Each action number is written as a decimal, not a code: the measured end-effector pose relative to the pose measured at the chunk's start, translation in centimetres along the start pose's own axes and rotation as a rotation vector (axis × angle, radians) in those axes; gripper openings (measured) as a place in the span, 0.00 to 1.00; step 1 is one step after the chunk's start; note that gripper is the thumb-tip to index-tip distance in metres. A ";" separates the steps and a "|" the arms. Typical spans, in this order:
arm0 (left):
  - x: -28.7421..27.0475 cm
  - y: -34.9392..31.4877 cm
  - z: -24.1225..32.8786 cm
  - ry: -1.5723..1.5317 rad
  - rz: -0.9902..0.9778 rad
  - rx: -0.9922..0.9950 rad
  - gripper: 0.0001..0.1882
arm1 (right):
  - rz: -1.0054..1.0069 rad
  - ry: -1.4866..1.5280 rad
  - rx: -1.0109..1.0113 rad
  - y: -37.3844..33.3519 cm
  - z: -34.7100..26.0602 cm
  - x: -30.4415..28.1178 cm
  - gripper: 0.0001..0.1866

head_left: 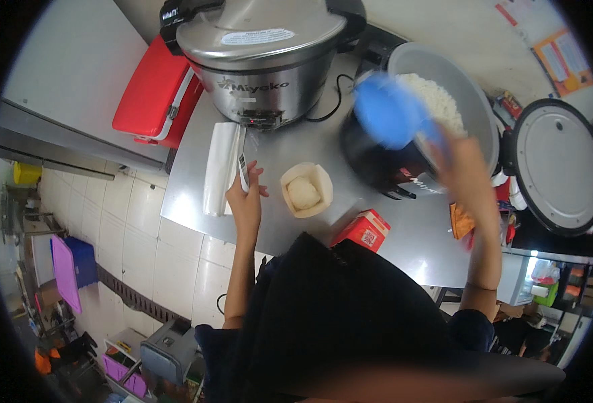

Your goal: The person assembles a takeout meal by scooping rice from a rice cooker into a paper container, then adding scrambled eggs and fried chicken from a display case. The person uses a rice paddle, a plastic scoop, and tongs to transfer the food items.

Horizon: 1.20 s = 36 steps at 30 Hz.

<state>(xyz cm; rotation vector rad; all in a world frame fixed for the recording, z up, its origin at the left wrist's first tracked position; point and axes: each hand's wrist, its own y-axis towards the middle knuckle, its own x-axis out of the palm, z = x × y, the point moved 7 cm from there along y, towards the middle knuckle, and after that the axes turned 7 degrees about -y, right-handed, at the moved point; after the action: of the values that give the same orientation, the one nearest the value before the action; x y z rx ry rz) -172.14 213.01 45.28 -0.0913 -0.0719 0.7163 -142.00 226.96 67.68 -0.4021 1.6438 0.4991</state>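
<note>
My right hand (461, 164), smeared by motion, is closed on the handle of a blue scoop (389, 111). The scoop is over the near left rim of an open rice cooker (487, 134) with white rice (437, 101) inside. My left hand (246, 198) pinches a slim white piece with dark print (243, 173) beside a stack of clear plastic sheets or bags (220, 171). Between my hands a pale paper box (323, 181) stands upright and open, with a rounded mound of rice (304, 193) in it. What the scoop holds is blurred.
A large steel rice cooker (263, 80), lid on, stands at the back of the metal table (283, 238). Left of it is a red cooler box (145, 94). A red carton (365, 230) lies near the front edge. At far right an opened round lid (558, 168) stands up.
</note>
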 end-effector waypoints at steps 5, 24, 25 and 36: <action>0.6 1.1 -1.3 0.077 -0.060 -0.064 0.18 | -0.501 -0.008 -0.435 -1.5 -11.7 11.5 0.11; 1.7 1.3 -0.1 -0.025 -0.148 -0.013 0.20 | -0.575 -0.058 -0.235 0.7 -13.3 18.1 0.08; 1.7 1.4 0.5 -0.056 -0.121 0.010 0.21 | -0.611 -0.077 -0.203 0.3 -12.5 16.6 0.08; 11.7 0.0 4.8 -0.709 -0.638 -0.117 0.33 | 0.279 -0.503 0.324 4.5 14.9 -5.2 0.10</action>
<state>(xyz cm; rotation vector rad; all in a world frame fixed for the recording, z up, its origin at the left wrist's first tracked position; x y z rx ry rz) -163.77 221.00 50.43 0.0777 -0.7873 0.0757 -131.18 238.64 71.81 0.1882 1.2601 0.4821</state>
